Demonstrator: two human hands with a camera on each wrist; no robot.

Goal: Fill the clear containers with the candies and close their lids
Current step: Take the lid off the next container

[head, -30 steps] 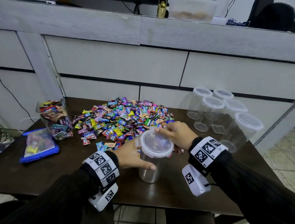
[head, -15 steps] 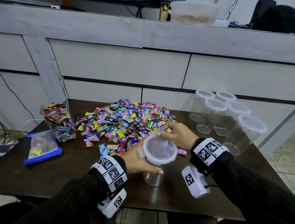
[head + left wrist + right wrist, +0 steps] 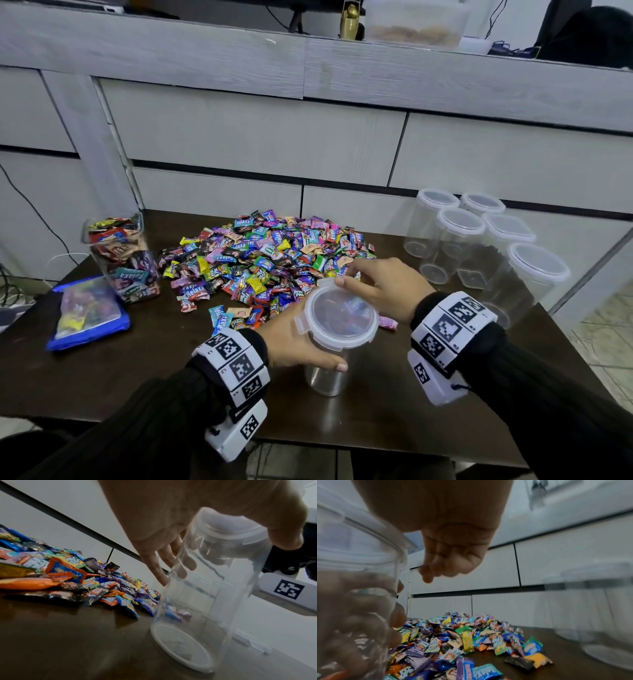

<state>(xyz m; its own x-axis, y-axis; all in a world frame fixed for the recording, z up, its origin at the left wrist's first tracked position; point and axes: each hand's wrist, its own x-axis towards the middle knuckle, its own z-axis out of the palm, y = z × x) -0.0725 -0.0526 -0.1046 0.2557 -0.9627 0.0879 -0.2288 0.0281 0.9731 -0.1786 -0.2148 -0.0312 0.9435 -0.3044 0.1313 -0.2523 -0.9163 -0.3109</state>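
A: What is the left hand [image 3: 291, 346] doing?
B: It is gripping the jar [image 3: 325, 375], thumb wrapping the near side and fingers [image 3: 178, 566] curling round the far side, just under the rim. The jar is standing on the worktop [image 3: 154, 373], near the front edge and just beside the candies [image 3: 270, 257].

A: And the right hand [image 3: 383, 291]?
B: It is resting at the far edge of the lid [image 3: 337, 313], thumb and forefinger pinching the rim, the remaining fingers curling loosely beside the jar. The lid is sitting on the jar's mouth; whether it is latching cannot be told.

A: What is the jar holding?
B: Nothing; the wrappers showing through its wall are lying behind it.

A: What else is lying on the worktop?
B: 5 lidded jars [image 3: 479, 240] are standing at the right rear, well apart from the hands. A filled jar [image 3: 123, 257] without a lid is standing at the left, just beside a blue bag [image 3: 87, 313].
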